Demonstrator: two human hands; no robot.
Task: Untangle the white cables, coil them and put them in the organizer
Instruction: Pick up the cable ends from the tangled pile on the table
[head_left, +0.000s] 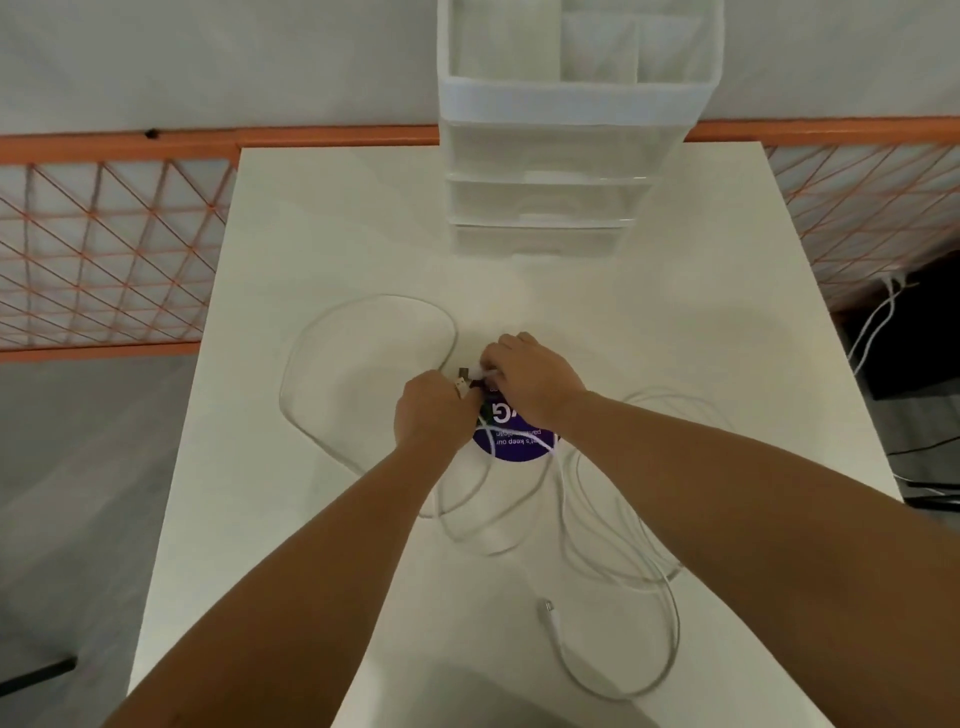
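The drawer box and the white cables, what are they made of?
The organizer looks like frosted, see-through plastic: you can faintly see its drawers and dividers through the cloudy walls. The white cables seem to have a smooth, rubbery plastic coating that bends in soft loops, and the loose plug end glints a little, so probably metal.

A white table (311, 260) fills the middle of the view. On it lies a round purple sticker (519, 448) with white print, partly covered. Behind the table runs an orange mesh fence (104, 244) along both sides, with a pale wall (208, 62) above it. Grey floor (78, 493) shows at left. At right, 2 loose wires (878, 317) hang against a dark area.
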